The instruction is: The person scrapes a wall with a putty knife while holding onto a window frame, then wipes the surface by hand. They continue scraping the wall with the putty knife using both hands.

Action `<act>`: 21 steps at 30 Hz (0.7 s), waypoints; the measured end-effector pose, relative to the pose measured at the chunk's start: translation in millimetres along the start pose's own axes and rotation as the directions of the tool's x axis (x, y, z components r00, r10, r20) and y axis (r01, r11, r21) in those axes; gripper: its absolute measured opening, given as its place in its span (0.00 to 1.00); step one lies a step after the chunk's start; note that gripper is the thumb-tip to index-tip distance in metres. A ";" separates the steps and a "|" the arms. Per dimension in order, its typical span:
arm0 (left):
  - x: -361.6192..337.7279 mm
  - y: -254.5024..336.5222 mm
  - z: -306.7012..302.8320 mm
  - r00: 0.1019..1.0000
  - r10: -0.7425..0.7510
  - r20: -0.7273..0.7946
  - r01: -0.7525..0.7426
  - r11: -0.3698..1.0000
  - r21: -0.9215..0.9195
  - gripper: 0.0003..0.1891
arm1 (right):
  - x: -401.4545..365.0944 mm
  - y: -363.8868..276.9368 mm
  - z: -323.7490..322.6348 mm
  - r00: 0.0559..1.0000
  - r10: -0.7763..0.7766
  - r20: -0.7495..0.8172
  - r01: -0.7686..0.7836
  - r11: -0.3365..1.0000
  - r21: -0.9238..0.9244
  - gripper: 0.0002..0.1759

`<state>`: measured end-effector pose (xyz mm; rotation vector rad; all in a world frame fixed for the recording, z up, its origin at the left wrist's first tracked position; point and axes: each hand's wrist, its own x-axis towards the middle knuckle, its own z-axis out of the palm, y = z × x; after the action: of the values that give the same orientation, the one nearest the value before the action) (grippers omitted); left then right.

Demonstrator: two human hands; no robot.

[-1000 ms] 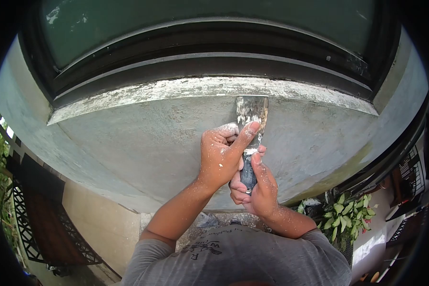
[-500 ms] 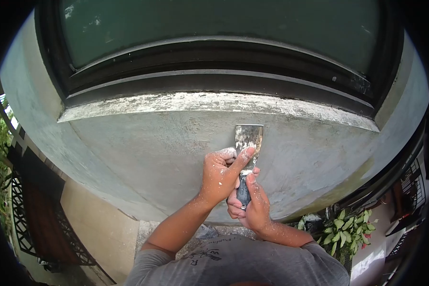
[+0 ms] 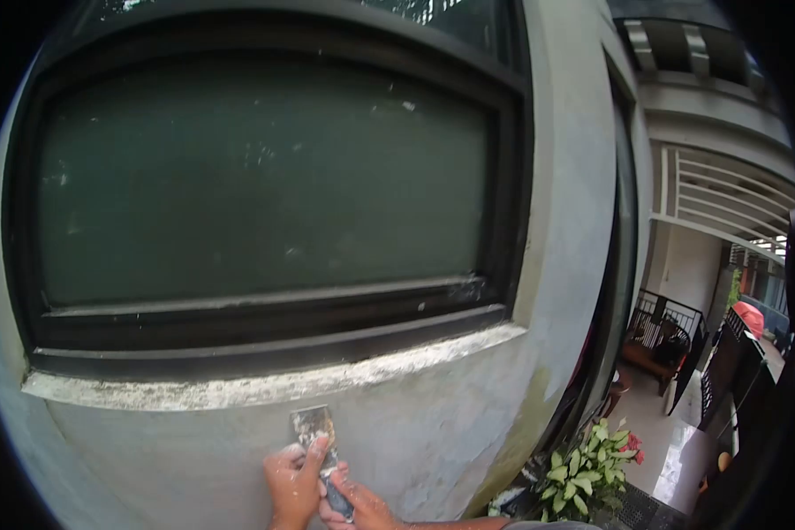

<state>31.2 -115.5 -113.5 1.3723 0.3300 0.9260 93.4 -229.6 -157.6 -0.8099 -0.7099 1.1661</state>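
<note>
A putty knife (image 3: 309, 422), its metal blade smeared with white residue, points up in front of the grey wall (image 3: 221, 442), a little below the windowsill. My right hand (image 3: 362, 505) is wrapped around its dark handle. My left hand (image 3: 291, 486) grips the blade, thumb laid along its face and fingers curled at its left side. White specks dot both hands. Just above the blade's edge runs the flaking white sill (image 3: 265, 385).
A dark-framed window (image 3: 265, 194) fills much of the view above the sill. To the lower right stands a leafy plant (image 3: 579, 473) with red flowers. Beyond it are a wooden bench (image 3: 654, 353) and a black gate (image 3: 724, 375) on a tiled floor.
My view has tilted up and swung right, so the hands and putty knife sit lower in it. More window and the porch at right have come into view. Both hands keep their hold.
</note>
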 end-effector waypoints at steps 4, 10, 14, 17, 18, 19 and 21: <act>-15.7 3.3 -16.1 0.992 0.048 0.113 -0.046 0.999 -0.021 0.12 | -9.1 11.9 15.7 0.990 0.025 -0.141 -0.005 0.990 0.142 0.19; -21.0 10.7 -21.3 0.987 0.123 0.108 -0.113 0.989 -0.092 0.16 | -11.3 16.4 27.9 0.983 -0.032 -0.182 0.041 0.998 0.047 0.21; -21.0 15.2 -29.8 0.973 0.148 0.176 -0.129 0.985 -0.116 0.18 | -14.9 2.4 87.3 0.888 -0.061 -0.456 0.119 0.988 0.101 0.23; -30.8 5.5 -35.4 0.978 0.130 0.160 -0.119 0.990 -0.073 0.17 | -17.3 9.4 91.3 0.906 -0.051 -0.420 0.106 0.988 0.110 0.23; -30.9 7.0 -38.8 0.980 0.123 0.159 -0.113 0.991 -0.071 0.17 | -17.5 14.6 90.7 0.909 -0.040 -0.415 0.104 0.986 0.132 0.23; -30.0 10.6 -41.1 0.978 0.116 0.173 -0.111 0.993 -0.040 0.17 | -13.4 24.1 71.8 0.906 -0.035 -0.421 0.102 0.985 0.138 0.23; -30.7 16.2 -44.1 0.976 0.109 0.189 -0.110 0.994 -0.004 0.17 | -0.7 44.0 23.8 0.965 0.089 -0.246 -0.044 0.982 0.181 0.23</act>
<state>-24.4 -108.6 -117.5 1.4832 0.1137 0.8764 51.4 -217.9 -182.2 -0.8212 -0.3664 1.1423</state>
